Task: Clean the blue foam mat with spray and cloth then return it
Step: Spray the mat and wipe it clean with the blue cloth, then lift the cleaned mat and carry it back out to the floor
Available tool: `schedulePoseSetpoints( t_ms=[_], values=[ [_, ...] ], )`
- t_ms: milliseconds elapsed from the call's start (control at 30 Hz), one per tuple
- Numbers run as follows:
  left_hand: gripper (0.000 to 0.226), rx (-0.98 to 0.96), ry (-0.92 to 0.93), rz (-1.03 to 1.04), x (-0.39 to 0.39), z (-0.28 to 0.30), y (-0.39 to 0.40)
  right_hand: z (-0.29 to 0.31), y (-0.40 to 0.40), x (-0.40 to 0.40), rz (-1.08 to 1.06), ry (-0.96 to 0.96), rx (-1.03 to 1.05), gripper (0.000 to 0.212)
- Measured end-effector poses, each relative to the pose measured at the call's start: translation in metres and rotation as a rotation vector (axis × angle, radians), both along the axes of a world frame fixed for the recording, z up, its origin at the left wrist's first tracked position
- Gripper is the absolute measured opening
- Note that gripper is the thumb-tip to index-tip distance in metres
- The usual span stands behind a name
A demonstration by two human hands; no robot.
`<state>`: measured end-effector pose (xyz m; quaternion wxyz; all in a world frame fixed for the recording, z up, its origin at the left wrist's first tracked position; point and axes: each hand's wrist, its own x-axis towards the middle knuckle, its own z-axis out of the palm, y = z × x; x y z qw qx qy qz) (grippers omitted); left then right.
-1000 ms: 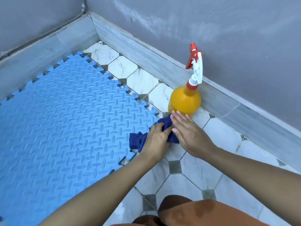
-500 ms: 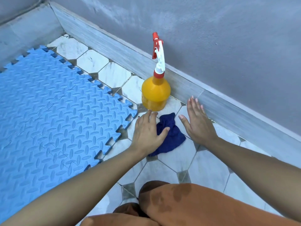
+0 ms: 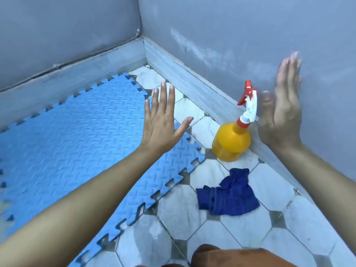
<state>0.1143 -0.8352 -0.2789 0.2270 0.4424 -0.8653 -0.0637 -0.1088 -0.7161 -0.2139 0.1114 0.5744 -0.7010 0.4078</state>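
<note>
The blue foam mat [image 3: 77,135] lies flat on the tiled floor at the left, its jigsaw edge facing right. A crumpled dark blue cloth [image 3: 229,193] rests on the tiles to the right of the mat. Behind the cloth, an orange spray bottle [image 3: 231,140] with a red and white trigger stands upright by the skirting. My left hand [image 3: 163,120] is raised over the mat's right edge, fingers spread, holding nothing. My right hand [image 3: 281,105] is raised in front of the wall, right of the bottle, fingers straight and empty, slightly blurred.
Grey walls meet in a corner at the back, with a grey skirting [image 3: 192,81] along both. The floor is white octagonal tile [image 3: 248,226] with small grey squares. My knee in brown cloth [image 3: 237,255] shows at the bottom edge.
Both hands let go of the cloth and lifted off the floor into the air, fingers spread. The cloth stays on the tiles by the bottle. The view has pulled back and up.
</note>
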Motion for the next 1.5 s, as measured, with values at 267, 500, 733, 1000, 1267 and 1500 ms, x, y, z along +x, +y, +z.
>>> schedulePoseSetpoints(
  t_ms=[267, 500, 733, 1000, 1267, 1500],
  values=[
    [0.085, 0.027, 0.022, 0.617, 0.194, 0.035, -0.076, 0.007, -0.146, 0.095, 0.297, 0.169, 0.212, 0.072],
    [0.091, 0.24, -0.073, 0.977, 0.362, 0.016, -0.07, -0.029, -0.215, 0.109, 0.255, 0.343, 0.62, 0.081],
    [0.093, 0.671, 0.078, 1.221, 0.409, -0.076, -0.073, -0.124, -0.267, 0.148, 0.273, -0.052, 0.971, 0.097],
    [0.098, 0.855, 0.257, 1.5, 0.402, -0.113, -0.085, -0.172, -0.318, 0.176, -0.026, -0.38, 1.041, 0.114],
    [0.101, 0.969, 0.948, 1.33, 0.443, -0.089, -0.08, -0.139, -0.327, 0.147, -0.065, -0.786, 0.918, 0.063],
    [0.05, 0.832, 0.957, 1.173, 0.442, 0.037, -0.105, -0.041, -0.333, 0.137, 0.025, -0.94, 0.566, 0.044]
  ],
)
